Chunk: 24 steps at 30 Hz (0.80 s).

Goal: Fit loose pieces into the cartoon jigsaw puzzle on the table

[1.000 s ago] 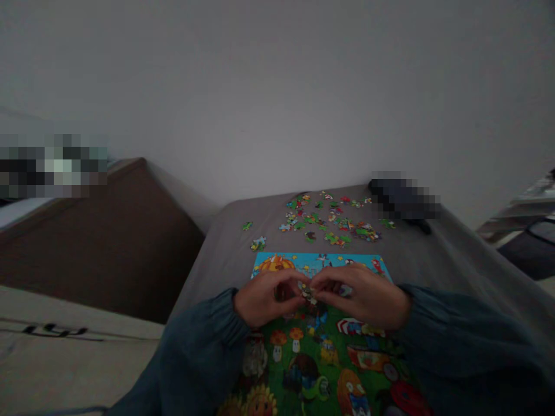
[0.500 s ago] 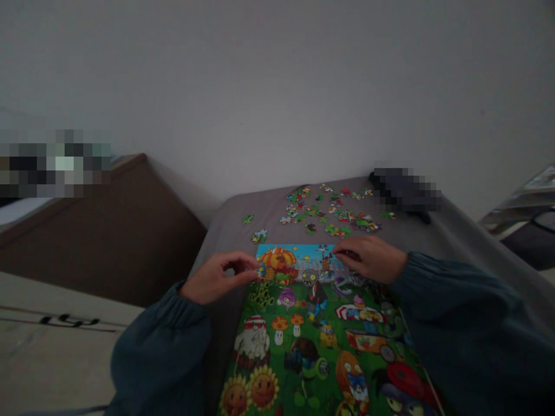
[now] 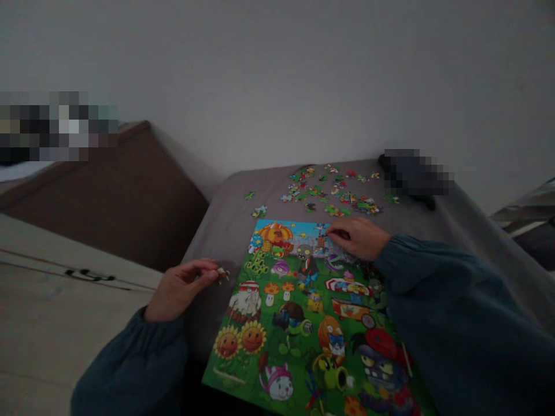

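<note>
The left hand (image 3: 184,286) is pinching a small brown-and-white jigsaw piece (image 3: 222,275) between thumb and fingers, just beside a rectangular green-and-blue cartoon-printed board (image 3: 269,320). The right hand (image 3: 362,238) is keeping thumb and fingertips nearly together over the board's upper part; whether it is gripping anything cannot be told. Loose multicoloured jigsaw pieces (image 3: 367,205) are lying beyond, on grey cloth (image 3: 229,216).

puzzle board (image 3: 303,312) partly cropped below

Dim, muted illumination; the smooth grey wall (image 3: 269,86) darkens toward the corners; the flat dark-brown cabinet side (image 3: 125,185) lies in shadow; pixelation masks two areas; fine detail soft.
</note>
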### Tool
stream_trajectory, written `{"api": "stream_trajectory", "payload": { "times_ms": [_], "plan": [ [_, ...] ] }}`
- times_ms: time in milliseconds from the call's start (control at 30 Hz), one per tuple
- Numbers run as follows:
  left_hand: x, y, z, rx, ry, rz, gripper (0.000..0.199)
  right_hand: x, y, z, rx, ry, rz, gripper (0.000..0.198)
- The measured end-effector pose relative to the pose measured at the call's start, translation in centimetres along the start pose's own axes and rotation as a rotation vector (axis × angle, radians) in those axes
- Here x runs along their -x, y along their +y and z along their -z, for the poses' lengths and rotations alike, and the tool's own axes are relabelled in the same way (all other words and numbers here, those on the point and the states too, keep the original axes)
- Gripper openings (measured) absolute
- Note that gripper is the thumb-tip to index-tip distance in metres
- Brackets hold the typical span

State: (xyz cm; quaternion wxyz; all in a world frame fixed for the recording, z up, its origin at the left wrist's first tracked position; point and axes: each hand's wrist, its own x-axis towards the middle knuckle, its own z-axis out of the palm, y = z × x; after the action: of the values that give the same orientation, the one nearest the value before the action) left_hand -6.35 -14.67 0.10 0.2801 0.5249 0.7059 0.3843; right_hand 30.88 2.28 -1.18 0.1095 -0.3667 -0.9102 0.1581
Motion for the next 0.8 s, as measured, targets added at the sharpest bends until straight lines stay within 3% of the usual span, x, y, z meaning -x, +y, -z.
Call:
{"api": "stream_trajectory", "payload": {
  "times_ms": [333, 800],
  "plan": [
    [1.9, 2.4, -2.5, -0.249, -0.233, -0.202, 0.027, 0.0, 0.1, -0.1, -0.004, -0.012, -0.007, 0.025],
    [2.2, 2.9, -4.2, -0.29, -0.323, -0.146, 0.025, 0.1, 0.0, 0.2, -0.013, -0.028, -0.017, 0.025]
  ]
}}
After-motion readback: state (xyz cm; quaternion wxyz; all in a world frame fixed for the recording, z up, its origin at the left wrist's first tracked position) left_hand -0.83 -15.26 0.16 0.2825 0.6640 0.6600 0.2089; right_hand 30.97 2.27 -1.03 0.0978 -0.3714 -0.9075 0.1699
